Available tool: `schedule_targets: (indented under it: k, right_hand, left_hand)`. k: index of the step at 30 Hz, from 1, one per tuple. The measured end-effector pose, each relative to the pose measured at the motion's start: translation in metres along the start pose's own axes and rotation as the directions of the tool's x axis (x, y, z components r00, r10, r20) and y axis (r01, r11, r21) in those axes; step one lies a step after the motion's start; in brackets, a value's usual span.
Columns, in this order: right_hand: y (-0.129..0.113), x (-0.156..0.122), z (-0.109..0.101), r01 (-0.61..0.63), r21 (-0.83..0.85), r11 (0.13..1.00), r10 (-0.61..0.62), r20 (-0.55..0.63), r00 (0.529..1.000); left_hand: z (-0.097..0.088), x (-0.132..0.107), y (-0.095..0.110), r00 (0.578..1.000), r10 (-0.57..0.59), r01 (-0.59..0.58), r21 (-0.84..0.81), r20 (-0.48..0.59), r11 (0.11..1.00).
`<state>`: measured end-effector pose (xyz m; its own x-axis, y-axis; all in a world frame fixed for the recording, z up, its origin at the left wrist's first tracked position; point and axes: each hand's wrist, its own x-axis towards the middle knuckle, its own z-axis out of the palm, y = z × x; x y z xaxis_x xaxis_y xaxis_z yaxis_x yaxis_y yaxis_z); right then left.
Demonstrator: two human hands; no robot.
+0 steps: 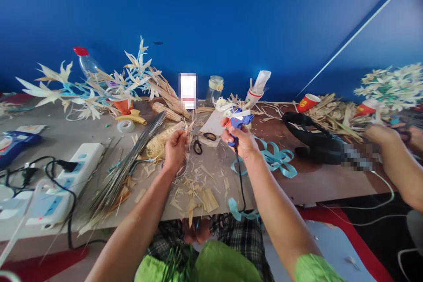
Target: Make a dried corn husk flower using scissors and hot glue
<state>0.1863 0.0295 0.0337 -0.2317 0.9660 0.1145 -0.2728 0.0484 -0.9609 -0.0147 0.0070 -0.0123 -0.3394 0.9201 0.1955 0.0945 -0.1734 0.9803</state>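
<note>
My left hand (176, 147) is closed, thumb and fingers pinching a small pale corn-husk piece (189, 127) that sticks up past the fingertips. In my right hand (246, 142) is a blue hot glue gun (241, 119), its nozzle end pointing left toward the husk piece and its black cord (242, 185) dropping over the table edge. The two hands are apart. Between them lie scissors (198, 146) with black handles, partly over a white sheet (211, 124). Cut husk scraps (208, 199) are scattered below.
Left are a bundle of thin wires (132, 163), a power strip (74, 180), a tape roll (125, 126) and husk-flower branches (132, 72). Light-blue ribbon (279, 158) lies right, near a black bag (310, 141). Another person's hand (385, 139) is at far right.
</note>
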Motion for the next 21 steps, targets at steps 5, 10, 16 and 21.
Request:
schedule_targets:
  k: [5, 10, 16, 21]
  right_hand:
    - [0.016, -0.007, 0.008, -0.044, -0.057, 0.997, 0.053, 0.162, 0.985]
    - [0.017, -0.013, 0.006, -0.007, -0.278, 0.96, 0.075, 0.236, 0.969]
    - [0.02, -0.012, 0.005, 0.091, -0.462, 0.882, 0.037, 0.259, 0.965]
    - [0.027, -0.01, 0.007, 0.124, -0.477, 0.87, 0.005, 0.26, 0.966]
  left_hand:
    - [-0.006, 0.006, -0.005, 0.999, 0.023, -0.022, 0.015, -0.029, 1.0]
    - [-0.01, 0.008, -0.003, 0.997, 0.047, -0.043, 0.065, -0.069, 0.997]
    - [-0.009, 0.008, 0.0, 0.996, 0.051, -0.043, 0.1, -0.075, 0.994]
    - [-0.007, 0.007, 0.0, 0.997, 0.042, -0.035, 0.09, -0.069, 0.995]
